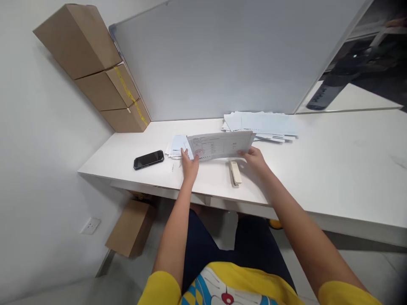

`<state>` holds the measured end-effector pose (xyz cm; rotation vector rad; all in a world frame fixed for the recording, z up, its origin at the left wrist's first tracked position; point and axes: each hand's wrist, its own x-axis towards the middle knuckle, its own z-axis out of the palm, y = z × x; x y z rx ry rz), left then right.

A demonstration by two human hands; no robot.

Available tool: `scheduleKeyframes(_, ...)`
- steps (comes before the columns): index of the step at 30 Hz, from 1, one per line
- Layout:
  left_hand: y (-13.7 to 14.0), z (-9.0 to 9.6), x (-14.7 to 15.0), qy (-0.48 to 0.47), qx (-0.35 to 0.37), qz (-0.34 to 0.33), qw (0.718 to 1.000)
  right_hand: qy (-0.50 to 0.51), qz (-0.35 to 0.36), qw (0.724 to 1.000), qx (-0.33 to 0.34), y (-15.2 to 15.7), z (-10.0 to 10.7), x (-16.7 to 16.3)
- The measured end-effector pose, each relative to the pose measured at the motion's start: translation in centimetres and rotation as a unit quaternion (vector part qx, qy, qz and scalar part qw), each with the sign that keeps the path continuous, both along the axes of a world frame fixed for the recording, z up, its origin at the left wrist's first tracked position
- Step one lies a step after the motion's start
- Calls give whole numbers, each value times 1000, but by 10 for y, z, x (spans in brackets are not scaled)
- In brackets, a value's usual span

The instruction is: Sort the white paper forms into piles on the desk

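Printed paper sheets [219,144] with a red stamp near the lower left are held up over the desk, tilted toward me. My left hand [190,164] grips their lower left corner between thumb and fingers. At the right edge, my right hand [253,159] pinches the same sheets. Just below the papers lies a cream stapler [235,173], touched by neither hand. A small pile of papers [178,144] sits behind my left hand, partly covered by the held sheets. How many sheets I hold I cannot tell.
A larger stack of papers [267,123] lies at the back against the whiteboard [216,59]. To the left is a black phone [149,159] on the white desk [333,169]. Cardboard boxes [104,89] are piled in the left corner, and another box [132,228] stands under the desk.
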<state>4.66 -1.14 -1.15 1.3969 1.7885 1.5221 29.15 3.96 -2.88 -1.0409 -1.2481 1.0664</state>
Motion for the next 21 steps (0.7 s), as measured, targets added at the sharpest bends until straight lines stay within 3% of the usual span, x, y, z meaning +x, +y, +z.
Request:
scheduleKeyframes(8,-9,0,0,-25,47,-41,998,34,70,997,-14,-11,-2,-6)
scheduleKeyframes(21,-22,1,2,19,26,-44,998,19,40,998,-40,-22,-3,-7)
